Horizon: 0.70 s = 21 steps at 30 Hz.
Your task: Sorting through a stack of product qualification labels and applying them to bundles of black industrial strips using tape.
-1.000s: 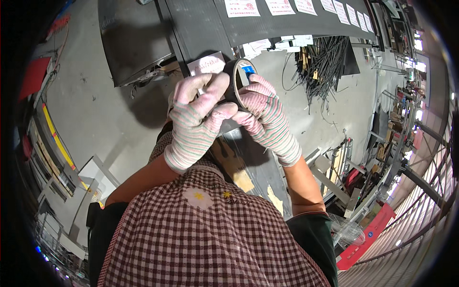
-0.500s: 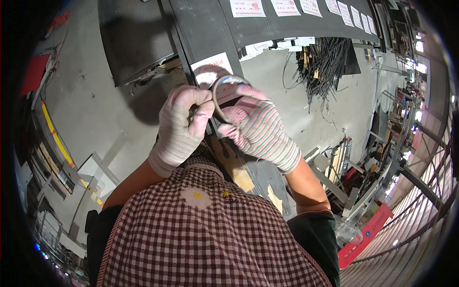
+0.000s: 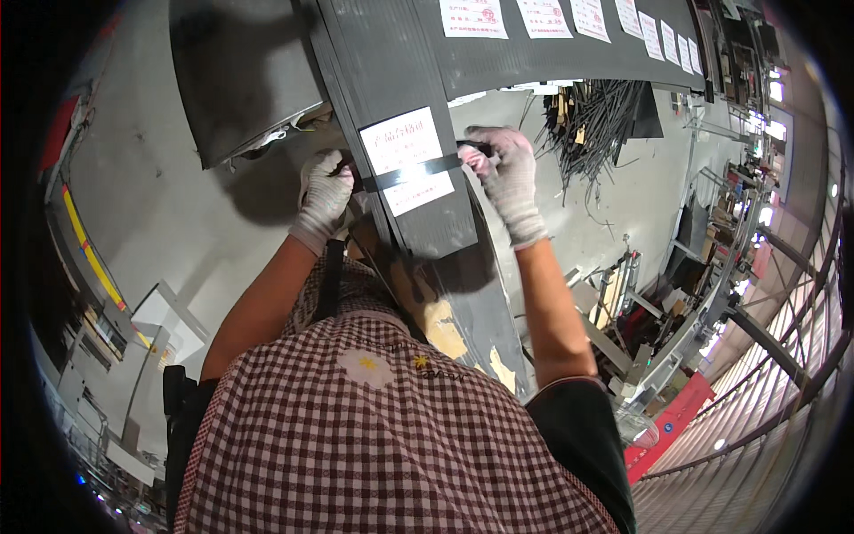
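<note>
A dark, shiny strip of tape [image 3: 427, 170] lies across a white paper label [image 3: 400, 142] on the near end of a stack of long, dark grey panels [image 3: 436, 233]. My left hand [image 3: 326, 198], in a striped knit glove, is at the stack's left edge with its fingers closed on the strip's left end. At the right edge, my right hand [image 3: 511, 182], gloved too, has its thumb and fingers pinched on the other end. Whether a roll is tucked inside the right hand cannot be seen.
More white labels [image 3: 547, 18] lie in a row on dark panels at the far side. A bundle of thin black strips [image 3: 596, 133] hangs right of the stack. A large dark panel [image 3: 240, 80] is at the left. Below the stack stands a worn support [image 3: 445, 331].
My hands have moved apart to either side of the stack. The ring-shaped roll held between them earlier no longer shows, and the dark strip now crosses the label.
</note>
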Tool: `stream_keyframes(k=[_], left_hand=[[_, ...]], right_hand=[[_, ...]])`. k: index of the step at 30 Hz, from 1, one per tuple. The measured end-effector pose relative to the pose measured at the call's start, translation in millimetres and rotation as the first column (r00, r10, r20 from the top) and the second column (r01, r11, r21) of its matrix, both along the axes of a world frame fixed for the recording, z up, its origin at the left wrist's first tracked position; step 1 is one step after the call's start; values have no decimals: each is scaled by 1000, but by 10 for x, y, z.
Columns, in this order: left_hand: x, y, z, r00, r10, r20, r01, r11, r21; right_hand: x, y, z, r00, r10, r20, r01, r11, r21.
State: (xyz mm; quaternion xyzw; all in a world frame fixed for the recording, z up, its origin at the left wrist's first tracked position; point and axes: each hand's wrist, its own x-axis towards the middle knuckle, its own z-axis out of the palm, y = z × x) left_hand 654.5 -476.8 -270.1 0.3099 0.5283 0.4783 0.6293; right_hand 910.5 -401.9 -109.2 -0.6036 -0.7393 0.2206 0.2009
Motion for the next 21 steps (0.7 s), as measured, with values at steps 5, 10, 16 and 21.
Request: stream_keyframes(k=[5, 10, 16, 21], left_hand=[[70, 36, 37, 819, 1, 573, 74, 991, -108], [93, 252, 240, 634, -312, 707, 397, 917, 49], [725, 293, -631, 841, -463, 278, 508, 854, -113], [1254, 112, -1426, 751, -597, -281, 547, 802, -239]], right_hand=[[-757, -544, 410, 968, -129, 214, 85, 976, 200], [-1236, -563, 271, 887, -30, 460, 146, 965, -219], [-1177, -586, 147, 892, -34, 450, 146, 965, -218], [-1202, -607, 137, 887, -32, 460, 118, 980, -159]])
